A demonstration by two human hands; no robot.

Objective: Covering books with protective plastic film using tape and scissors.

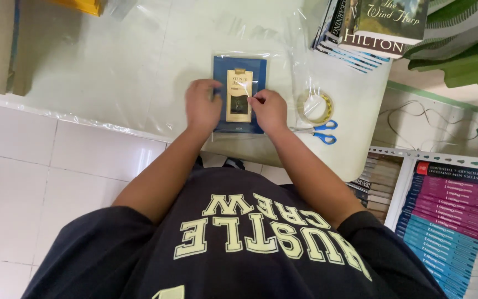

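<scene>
A blue book (239,71) with a cream panel on its cover lies flat on the pale table (112,66), inside a clear plastic wrap. My left hand (202,105) presses on the book's left side, fingers curled on the plastic. My right hand (269,109) rests on the book's right side and pinches a small piece of clear plastic or tape at the cover's middle. Both hands touch the wrapped book.
A roll of clear tape (315,106) and blue-handled scissors (319,131) lie just right of my right hand. A stack of books (372,27) sits at the table's far right corner. Shelved books (455,210) fill a rack lower right. White tiled floor (40,182) lies to the left.
</scene>
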